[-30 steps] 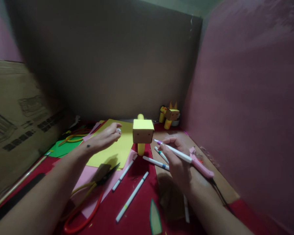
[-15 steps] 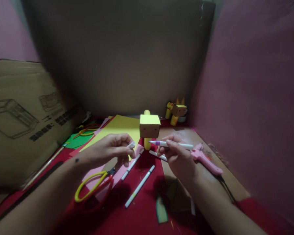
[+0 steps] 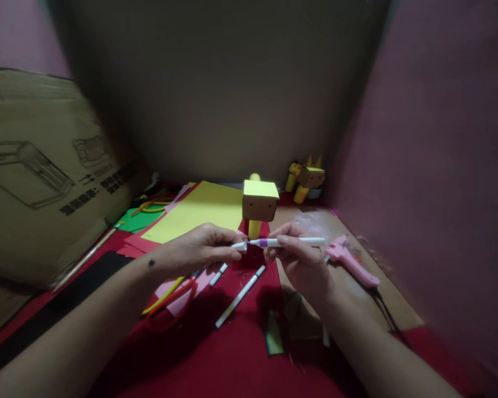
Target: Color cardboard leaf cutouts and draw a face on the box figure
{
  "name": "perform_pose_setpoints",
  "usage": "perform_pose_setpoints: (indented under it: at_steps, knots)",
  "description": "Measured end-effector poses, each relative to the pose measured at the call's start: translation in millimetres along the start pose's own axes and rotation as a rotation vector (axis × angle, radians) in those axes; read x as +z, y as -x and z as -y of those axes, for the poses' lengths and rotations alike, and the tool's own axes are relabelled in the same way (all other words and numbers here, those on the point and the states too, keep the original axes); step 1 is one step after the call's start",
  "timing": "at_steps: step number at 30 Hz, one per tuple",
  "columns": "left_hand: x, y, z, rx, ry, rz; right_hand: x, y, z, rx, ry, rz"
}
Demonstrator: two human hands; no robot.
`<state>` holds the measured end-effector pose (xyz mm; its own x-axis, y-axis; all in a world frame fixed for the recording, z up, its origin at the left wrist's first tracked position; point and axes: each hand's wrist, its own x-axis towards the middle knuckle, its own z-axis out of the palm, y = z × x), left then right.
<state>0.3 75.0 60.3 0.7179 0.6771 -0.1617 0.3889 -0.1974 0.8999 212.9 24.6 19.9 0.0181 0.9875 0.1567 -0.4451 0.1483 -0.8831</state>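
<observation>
Between finger and thumb, my left hand (image 3: 211, 246) pinches a white marker cap (image 3: 239, 246). My right hand (image 3: 301, 257) grips a white felt-tip marker (image 3: 302, 242) with a purple band, its tip pointing left at the mouth of the cap. Tip and cap meet or nearly meet; I cannot tell whether the tip is inside. Just beyond stands a cardboard animal figure (image 3: 259, 209) with a boxy head, yellow top and yellow tube leg. Below my hands, another white marker (image 3: 240, 297) lies on the red cloth, and a second marker (image 3: 218, 275) lies partly under my left hand.
Red-and-yellow-handled scissors (image 3: 172, 304) lie below my left forearm. Yellow paper (image 3: 199, 207) spreads behind it. A pink glue gun (image 3: 352, 262) with a cord rests on a board at right. Another animal figure (image 3: 307, 179) stands at the back. A large cardboard box (image 3: 37, 182) is at left.
My left hand has moved right with the cap, bringing it up to the marker's tip. The marker stays in my right hand. The camera view has shifted slightly.
</observation>
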Motion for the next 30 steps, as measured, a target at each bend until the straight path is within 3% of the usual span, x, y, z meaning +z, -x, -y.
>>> perform_pose_setpoints:
  at_steps: [11,17,24,30]
  knots:
    - [9.0,0.9,-2.0,0.074,-0.102,0.050,1.5,0.9,-15.3,0.070,-0.011,0.123]
    - [17.9,-1.6,-5.6,0.121,-0.130,-0.003,6.6,5.7,-16.4,0.165,-0.038,0.123]
    - [28.3,-0.9,-7.3,0.201,-0.185,-0.085,8.4,7.9,-8.3,0.155,-0.020,0.104]
    - [39.5,1.8,-4.8,0.219,-0.061,-0.142,8.8,7.7,-1.1,0.200,-0.025,0.090]
